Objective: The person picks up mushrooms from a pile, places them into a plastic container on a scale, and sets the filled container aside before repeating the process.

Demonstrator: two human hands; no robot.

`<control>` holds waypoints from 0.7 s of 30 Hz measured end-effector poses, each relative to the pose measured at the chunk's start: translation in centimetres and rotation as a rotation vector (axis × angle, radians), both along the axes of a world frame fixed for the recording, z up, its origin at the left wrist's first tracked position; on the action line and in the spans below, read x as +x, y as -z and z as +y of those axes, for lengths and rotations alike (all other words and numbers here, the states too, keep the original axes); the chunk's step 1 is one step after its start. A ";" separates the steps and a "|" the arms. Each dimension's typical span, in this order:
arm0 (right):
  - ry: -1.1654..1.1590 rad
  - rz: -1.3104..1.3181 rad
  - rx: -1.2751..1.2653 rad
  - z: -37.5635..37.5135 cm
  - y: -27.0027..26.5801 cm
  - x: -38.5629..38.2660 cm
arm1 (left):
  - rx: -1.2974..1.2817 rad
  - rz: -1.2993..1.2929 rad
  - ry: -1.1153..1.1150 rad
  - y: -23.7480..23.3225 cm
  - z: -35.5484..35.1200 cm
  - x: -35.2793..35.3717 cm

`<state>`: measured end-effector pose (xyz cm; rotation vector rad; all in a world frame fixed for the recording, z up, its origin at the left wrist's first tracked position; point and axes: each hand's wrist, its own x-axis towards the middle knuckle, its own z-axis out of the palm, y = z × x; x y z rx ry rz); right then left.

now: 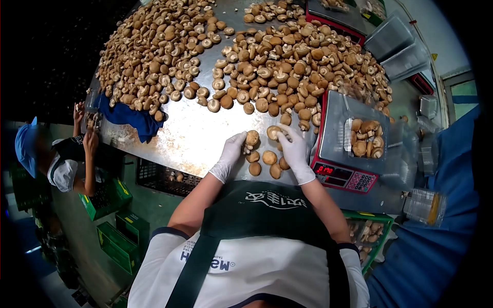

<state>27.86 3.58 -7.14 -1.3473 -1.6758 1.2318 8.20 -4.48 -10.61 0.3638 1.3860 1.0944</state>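
Observation:
Both my hands wear white gloves and work near the front edge of the metal table. My left hand (232, 153) is closed on a brown mushroom (252, 137), whose cap shows at the fingertips. In the fingers of my right hand (295, 152) is another mushroom (273, 133), with a pale rim. Several loose mushrooms (269, 157) lie on the table between my hands. To the right, a red digital scale (336, 154) carries a clear plastic tray (365, 155) of mushrooms, and its red display is lit.
Large mushroom heaps (159, 51) cover the table's far side. Clear plastic trays (403, 159) are stacked right of the scale. A blue cloth (131, 117) lies at the left edge. A co-worker (67, 159) in a blue cap handles a tray there. Green crates (118, 246) stand on the floor.

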 end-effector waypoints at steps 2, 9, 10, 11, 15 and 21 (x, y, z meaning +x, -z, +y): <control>-0.165 -0.201 0.290 -0.5 0.4 0.4 | 0.009 0.076 0.009 -0.6 0.0 0.4; -0.203 -0.211 0.253 -2.4 0.7 1.4 | 0.092 0.556 0.231 1.0 -0.5 0.1; -0.162 -0.194 0.258 -2.6 0.6 1.6 | 0.098 0.549 0.223 1.1 -0.5 -0.1; -0.142 -0.190 0.249 -2.7 0.4 1.9 | 0.078 0.450 0.194 1.1 -0.6 -0.4; -0.096 -0.160 0.210 -3.2 0.2 3.4 | 0.039 0.205 0.060 -0.4 -1.4 -1.3; -0.039 -0.067 0.132 -4.4 0.1 4.5 | 0.136 0.416 -0.327 -2.2 -6.4 -6.0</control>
